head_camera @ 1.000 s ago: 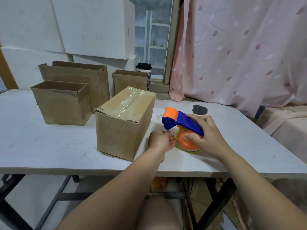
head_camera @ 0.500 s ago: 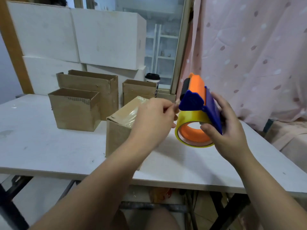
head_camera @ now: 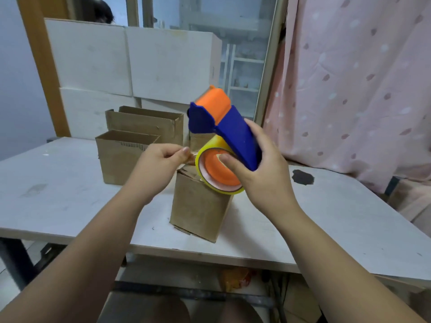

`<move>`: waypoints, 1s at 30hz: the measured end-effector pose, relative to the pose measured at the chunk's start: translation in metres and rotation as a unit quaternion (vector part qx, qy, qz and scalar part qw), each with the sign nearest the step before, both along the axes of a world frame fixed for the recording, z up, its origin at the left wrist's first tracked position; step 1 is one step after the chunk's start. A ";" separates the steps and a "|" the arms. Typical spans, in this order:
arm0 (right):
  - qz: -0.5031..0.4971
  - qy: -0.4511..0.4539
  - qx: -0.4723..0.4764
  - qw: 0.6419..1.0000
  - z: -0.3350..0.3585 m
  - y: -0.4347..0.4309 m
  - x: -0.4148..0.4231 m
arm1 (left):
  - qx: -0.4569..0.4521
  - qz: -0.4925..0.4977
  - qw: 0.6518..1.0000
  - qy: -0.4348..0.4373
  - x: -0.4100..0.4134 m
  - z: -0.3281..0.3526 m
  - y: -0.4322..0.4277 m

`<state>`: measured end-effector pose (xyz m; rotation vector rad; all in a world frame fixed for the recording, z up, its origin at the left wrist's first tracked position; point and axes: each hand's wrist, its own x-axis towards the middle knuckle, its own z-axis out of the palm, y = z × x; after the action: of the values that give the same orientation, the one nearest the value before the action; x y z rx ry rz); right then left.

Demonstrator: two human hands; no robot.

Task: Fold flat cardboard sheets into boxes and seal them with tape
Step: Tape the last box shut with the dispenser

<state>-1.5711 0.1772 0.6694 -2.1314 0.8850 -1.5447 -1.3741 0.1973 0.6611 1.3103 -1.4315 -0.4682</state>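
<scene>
My right hand (head_camera: 261, 166) holds a blue and orange tape dispenser (head_camera: 224, 127) in the air above the table, its yellow tape roll (head_camera: 219, 171) tilted toward me. My left hand (head_camera: 161, 164) pinches the loose clear end of the tape at the roll's left side. Directly below stands a closed cardboard box (head_camera: 198, 210) with tape on its top, partly hidden by the roll and my hands.
Two open cardboard boxes (head_camera: 119, 157) (head_camera: 147, 122) stand at the back left of the white table (head_camera: 58, 197), a third mostly hidden behind the dispenser. White blocks are stacked behind them. A dark stain (head_camera: 302, 177) marks the table on the right. A pink curtain (head_camera: 354, 78) hangs at right.
The dispenser has been lifted off the table into the air and tilted. My left hand has risen with it and now pinches the tape end at the roll.
</scene>
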 end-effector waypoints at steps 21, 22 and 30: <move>0.026 0.007 0.071 0.997 0.006 -0.077 0.008 | -0.037 0.169 0.970 0.169 -0.036 -0.035 -0.023; 0.014 0.011 0.063 0.998 0.009 -0.076 0.006 | -0.036 0.166 0.973 0.156 -0.036 -0.034 -0.024; -0.018 0.062 0.045 0.997 0.011 -0.060 -0.010 | 0.030 0.124 0.983 0.134 -0.031 -0.023 -0.026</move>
<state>-1.5813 0.1174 0.6806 -2.1761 1.0196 -1.3749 -1.4050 0.1709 0.6377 1.3946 -1.0241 -0.5015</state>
